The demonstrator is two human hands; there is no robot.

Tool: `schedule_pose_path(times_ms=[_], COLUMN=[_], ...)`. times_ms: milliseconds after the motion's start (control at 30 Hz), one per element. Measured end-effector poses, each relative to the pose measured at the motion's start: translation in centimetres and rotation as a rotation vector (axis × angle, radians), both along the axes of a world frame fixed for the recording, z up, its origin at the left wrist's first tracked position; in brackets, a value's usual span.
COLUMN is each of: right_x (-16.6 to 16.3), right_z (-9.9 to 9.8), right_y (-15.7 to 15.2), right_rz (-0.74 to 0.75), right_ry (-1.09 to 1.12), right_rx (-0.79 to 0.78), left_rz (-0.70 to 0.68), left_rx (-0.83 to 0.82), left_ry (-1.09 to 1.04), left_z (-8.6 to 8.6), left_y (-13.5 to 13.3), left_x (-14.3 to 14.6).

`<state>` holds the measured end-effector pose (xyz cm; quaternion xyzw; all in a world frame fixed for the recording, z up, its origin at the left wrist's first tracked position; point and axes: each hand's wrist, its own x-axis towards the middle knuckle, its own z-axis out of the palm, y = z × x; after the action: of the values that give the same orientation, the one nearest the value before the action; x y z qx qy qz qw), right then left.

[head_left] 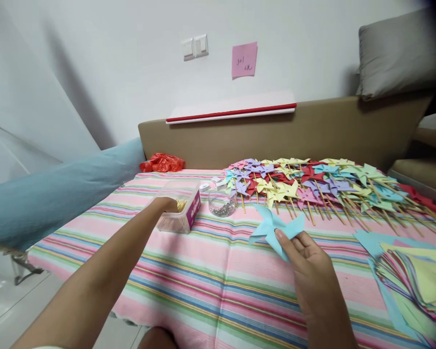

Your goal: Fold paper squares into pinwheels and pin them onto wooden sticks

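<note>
My right hand (pixel 308 257) pinches a light-blue paper pinwheel (pixel 271 224) by one blade, thumb on top, above the striped cloth. The pinwheel has folded blades, and no stick shows on it. My left hand (pixel 167 205) reaches into a clear plastic box (pixel 174 224) with a purple label; its fingers are hidden inside. Small gold-coloured pieces (pixel 181 205), too small to name, show in the box beside that hand. Just right of the box stands a round clear container (pixel 218 198) with small silvery pieces (pixel 223 210) at its bottom.
Many finished pinwheels on sticks (pixel 312 186) lie piled at the back right. A stack of coloured paper sheets (pixel 417 276) lies at the right. The striped cloth (pixel 189 286) covers the surface. A red plastic bag (pixel 162 163) sits at the back left, by a blue-covered armrest (pixel 65 179).
</note>
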<state>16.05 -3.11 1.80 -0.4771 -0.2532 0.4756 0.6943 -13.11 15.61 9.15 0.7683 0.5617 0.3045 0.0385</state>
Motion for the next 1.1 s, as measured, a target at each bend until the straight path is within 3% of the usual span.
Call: schedule_pose_path(times_ms=[133,267,300,400,500,633,900,1100], right_x=[-0.1,0.5,0.6,0.9,0.8,0.3,-1.1,-2.9], right_z=[0.3,0.2,0.1,0.1,0.3,0.9,2.1,4.0], right_y=[-0.1,0.1,0.1,-0.1,-0.5,-1.3,-2.0,-3.2], right_rz=[0.007,0.007,0.008,-0.001,0.026,0.159,0.292,0.158], right_ry=[-0.007,0.076,0.09,0.116,0.172,0.165,-0.128,-0.629], right_rx=[0.0,0.113,0.162,0.304,0.4,0.513,0.582,0.597], left_rz=[0.112,0.089,0.028,-0.333,-0.482,-0.581,-0.641,-0.603], left_rx=[-0.138,-0.084,-0.061,-0.037,-0.138,-0.153,0.065,0.226], left_ry=[0.177,0.214,0.183,-0.15,-0.374,-0.407,-0.287,-0.185], left_z=[2.3,3.6,3.1,0.1,-3.2,-5.5,-6.4,-7.7], left_y=[-0.9,-6.4,-8.4,-13.9,-16.9,-17.4,-17.9,-17.7], left_x=[0.3,3.0,4.2,8.0,11.1,12.3,11.4,11.3])
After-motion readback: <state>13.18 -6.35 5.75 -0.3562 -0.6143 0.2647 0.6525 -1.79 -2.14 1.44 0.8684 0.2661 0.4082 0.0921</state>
